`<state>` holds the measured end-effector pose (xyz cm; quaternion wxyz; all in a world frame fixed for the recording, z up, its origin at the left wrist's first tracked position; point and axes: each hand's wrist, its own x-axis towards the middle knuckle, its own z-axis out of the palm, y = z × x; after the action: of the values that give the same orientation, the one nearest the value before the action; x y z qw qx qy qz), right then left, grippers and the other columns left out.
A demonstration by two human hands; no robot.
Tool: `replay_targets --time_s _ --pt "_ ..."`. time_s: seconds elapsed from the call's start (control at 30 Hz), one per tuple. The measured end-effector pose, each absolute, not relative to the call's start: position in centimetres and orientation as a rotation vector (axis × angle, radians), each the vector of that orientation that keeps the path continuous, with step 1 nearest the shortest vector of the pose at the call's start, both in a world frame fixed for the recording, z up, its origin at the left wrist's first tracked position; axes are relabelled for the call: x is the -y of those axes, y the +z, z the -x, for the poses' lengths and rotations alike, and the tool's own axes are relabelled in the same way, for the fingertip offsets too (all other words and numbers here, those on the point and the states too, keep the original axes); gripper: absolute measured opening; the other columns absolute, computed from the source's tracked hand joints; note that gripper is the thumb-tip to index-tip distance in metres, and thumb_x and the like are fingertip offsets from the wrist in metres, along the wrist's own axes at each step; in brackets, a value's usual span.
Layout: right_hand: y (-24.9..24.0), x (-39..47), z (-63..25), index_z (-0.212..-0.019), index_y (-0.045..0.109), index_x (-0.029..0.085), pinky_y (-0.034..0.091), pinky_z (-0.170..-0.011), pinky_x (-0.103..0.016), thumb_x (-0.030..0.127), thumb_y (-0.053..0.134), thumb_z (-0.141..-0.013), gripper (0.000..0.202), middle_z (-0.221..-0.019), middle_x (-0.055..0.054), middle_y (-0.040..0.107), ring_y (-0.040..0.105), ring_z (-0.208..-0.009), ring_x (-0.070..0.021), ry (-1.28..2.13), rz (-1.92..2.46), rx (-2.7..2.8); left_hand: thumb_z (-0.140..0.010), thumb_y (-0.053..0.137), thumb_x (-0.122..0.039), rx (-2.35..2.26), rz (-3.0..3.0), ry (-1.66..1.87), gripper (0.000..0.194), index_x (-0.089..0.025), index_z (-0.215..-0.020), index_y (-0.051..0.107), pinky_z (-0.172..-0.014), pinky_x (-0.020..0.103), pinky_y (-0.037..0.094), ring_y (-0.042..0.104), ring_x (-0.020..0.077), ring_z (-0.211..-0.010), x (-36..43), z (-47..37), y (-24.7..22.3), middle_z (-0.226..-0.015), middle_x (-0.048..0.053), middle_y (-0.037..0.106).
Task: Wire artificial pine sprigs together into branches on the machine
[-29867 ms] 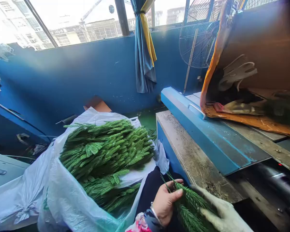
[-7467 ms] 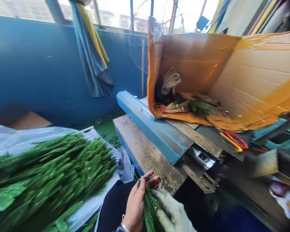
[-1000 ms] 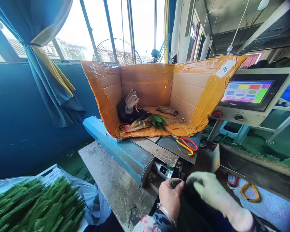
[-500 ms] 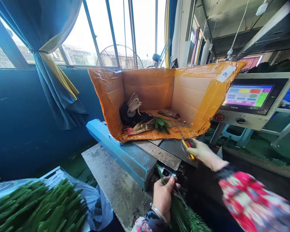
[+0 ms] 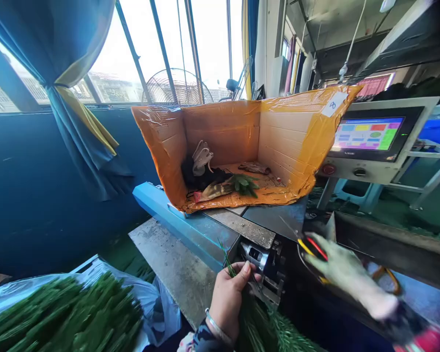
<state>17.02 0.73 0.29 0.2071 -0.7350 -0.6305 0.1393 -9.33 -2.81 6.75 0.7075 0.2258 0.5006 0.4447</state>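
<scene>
My left hand (image 5: 229, 293), with a bracelet at the wrist, pinches the stem end of a green pine-like branch (image 5: 275, 327) in front of the metal mechanism (image 5: 258, 256). Needles stick up past the fingertips, and the rest hangs down to the lower right. My right hand (image 5: 342, 269), in a pale glove and blurred, is wrapped round scissors or pliers with yellow, red and black handles (image 5: 311, 248). The tool's thin tip points up and left, apart from the branch.
An orange-taped carton (image 5: 222, 127) holding cloths and a green sprig stands on the machine. A control screen (image 5: 368, 136) is at right. Green branches (image 5: 66, 313) lie on plastic at lower left. Another orange-handled tool (image 5: 390, 279) sits at lower right.
My right hand has moved right and down with the tool, away from the carton's front edge. My left hand has shifted slightly left with the branch. More of the metal mechanism shows.
</scene>
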Motion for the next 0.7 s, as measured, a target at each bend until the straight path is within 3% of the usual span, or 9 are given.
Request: replay_targets --time_s 0.07,0.17,0.23,0.27,0.3,0.37,0.43,0.53,0.7 --pt "1.7 -4.9 -16.0 -0.119 0.051 0.018 0.044 -0.077 -0.047 0.044 0.052 -0.072 0.055 -0.102 -0.016 0.062 0.058 -0.091 -0.0342 0.371 2.066 1.802 -0.058 0.073 -0.035 -1.117 -0.466 1.009 0.030 -0.011 -0.070 0.060 -0.040 0.017 0.035 0.047 0.0055 -0.038 3.5 10.0 5.8 -0.057 0.004 0.065" --pt "3.3 -7.4 -13.0 -0.123 0.046 0.008 0.030 -0.087 -0.059 0.037 0.049 -0.075 0.056 -0.120 -0.026 0.048 0.043 -0.110 -0.0430 0.344 2.018 1.865 -0.058 0.073 -0.034 -1.126 -0.417 1.050 0.030 -0.010 -0.072 0.061 -0.038 0.016 0.032 0.044 0.0041 -0.036 4.2 11.4 5.0 -0.059 0.005 0.066" --pt "4.0 -5.7 -10.1 -0.128 0.040 0.012 0.026 -0.095 -0.055 0.035 0.049 -0.075 0.059 -0.131 -0.021 0.039 0.035 -0.118 -0.0395 0.405 1.879 1.971 -0.058 0.073 -0.034 -1.144 -0.376 1.071 0.030 -0.010 -0.072 0.061 -0.037 0.017 0.031 0.044 0.0044 -0.035 4.6 12.5 4.9 -0.059 0.006 0.066" --pt "4.2 -4.0 -8.5 -0.129 0.040 0.018 0.030 -0.097 -0.047 0.037 0.051 -0.074 0.059 -0.130 -0.014 0.043 0.038 -0.118 -0.0341 0.507 1.778 2.038 -0.059 0.073 -0.034 -1.155 -0.353 1.079 0.030 -0.010 -0.072 0.061 -0.037 0.017 0.031 0.044 0.0048 -0.035 4.7 13.0 4.9 -0.058 0.006 0.066" --pt "4.5 -1.9 -7.0 -0.129 0.039 0.026 0.038 -0.093 -0.037 0.039 0.051 -0.075 0.056 -0.125 -0.006 0.051 0.047 -0.112 -0.0267 0.695 1.619 2.133 -0.059 0.072 -0.034 -1.162 -0.332 1.085 0.030 -0.010 -0.072 0.061 -0.037 0.017 0.032 0.044 0.0052 -0.035 4.7 13.4 4.8 -0.058 0.006 0.066" --pt "5.1 2.3 -4.4 -0.132 0.035 0.028 0.041 -0.091 -0.031 0.036 0.054 -0.075 0.060 -0.124 -0.001 0.052 0.050 -0.108 -0.0236 1.455 1.116 2.082 -0.060 0.071 -0.036 -1.157 -0.314 1.085 0.031 -0.010 -0.074 0.062 -0.037 0.018 0.033 0.044 0.0056 -0.035 4.8 14.0 4.5 -0.058 0.006 0.066" --pt "5.5 5.4 -2.7 -0.126 0.044 0.029 0.043 -0.088 -0.029 0.029 0.054 -0.075 0.052 -0.122 0.001 0.054 0.054 -0.103 -0.0216 1.715 1.033 1.883 -0.061 0.071 -0.038 -1.132 -0.332 1.073 0.034 -0.010 -0.079 0.063 -0.038 0.019 0.035 0.044 0.0056 -0.036 4.9 14.3 4.0 -0.061 0.007 0.067" --pt "5.6 7.0 -1.9 -0.115 0.056 0.028 0.045 -0.086 -0.029 0.030 0.052 -0.076 0.040 -0.116 -0.001 0.058 0.052 -0.107 -0.0240 1.702 1.138 1.678 -0.060 0.071 -0.039 -1.127 -0.372 1.058 0.042 -0.009 -0.089 0.062 -0.041 0.019 0.035 0.046 0.0056 -0.038 5.2 14.3 2.9 -0.067 0.008 0.068" --pt "3.9 6.4 -3.3 -0.118 0.054 0.025 0.042 -0.090 -0.033 0.037 0.051 -0.077 0.043 -0.118 -0.004 0.057 0.047 -0.112 -0.0259 1.686 1.210 1.708 -0.050 0.078 -0.038 -1.173 -0.434 1.039 0.047 -0.009 -0.084 0.063 -0.042 0.020 0.033 0.045 0.0056 -0.039 5.5 13.7 1.8 -0.062 0.005 0.066"
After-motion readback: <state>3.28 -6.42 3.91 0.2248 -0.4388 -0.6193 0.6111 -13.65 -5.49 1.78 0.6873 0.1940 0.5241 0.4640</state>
